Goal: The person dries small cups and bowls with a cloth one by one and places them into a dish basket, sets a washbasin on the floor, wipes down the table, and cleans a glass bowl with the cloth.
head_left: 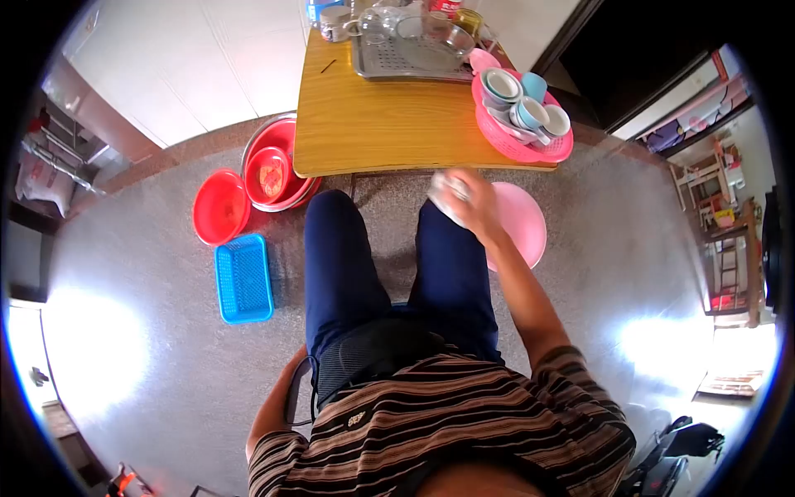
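Observation:
My right hand (474,201) is closed on a white crumpled cloth (445,199), just above my right knee and in front of the table's near edge. The cloth is slightly blurred, so its details do not show. Beside this hand, on the floor, is a pink basin (519,224), partly hidden by my forearm. My left forearm (277,406) hangs down by my hip; the left hand itself is hidden behind my body.
The wooden table (389,124) bears a metal tray (377,65) with glassware and a pink basket (530,151) of several cups. Left on the floor are a red basin (220,207), stacked basins (300,192) and a blue basket (244,277).

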Demonstrator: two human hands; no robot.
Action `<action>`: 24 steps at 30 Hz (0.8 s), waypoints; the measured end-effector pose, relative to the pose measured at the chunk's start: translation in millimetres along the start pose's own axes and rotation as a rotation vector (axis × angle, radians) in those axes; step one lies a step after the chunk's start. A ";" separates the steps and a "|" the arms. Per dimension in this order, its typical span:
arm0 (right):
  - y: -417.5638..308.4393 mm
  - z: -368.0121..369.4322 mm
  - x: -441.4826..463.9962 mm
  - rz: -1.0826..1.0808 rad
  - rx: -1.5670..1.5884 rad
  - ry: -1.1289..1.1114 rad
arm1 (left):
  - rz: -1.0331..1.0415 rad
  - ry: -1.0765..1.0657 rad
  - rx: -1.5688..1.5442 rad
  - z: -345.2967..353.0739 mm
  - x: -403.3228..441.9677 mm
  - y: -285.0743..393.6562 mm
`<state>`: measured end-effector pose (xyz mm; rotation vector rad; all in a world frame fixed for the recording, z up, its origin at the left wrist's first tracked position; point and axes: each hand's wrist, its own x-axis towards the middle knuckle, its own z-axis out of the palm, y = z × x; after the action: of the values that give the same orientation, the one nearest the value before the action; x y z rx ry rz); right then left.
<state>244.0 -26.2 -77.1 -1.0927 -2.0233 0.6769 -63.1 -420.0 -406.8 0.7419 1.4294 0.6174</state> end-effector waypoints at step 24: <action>241.2 58.5 -311.0 1.679 0.585 -0.364 | -0.558 0.033 0.110 -99.6 124.3 164.6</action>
<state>428.9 -178.6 -394.8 -2.1799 -0.5139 2.1585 -145.4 -211.5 -359.7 0.3853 1.6207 0.1189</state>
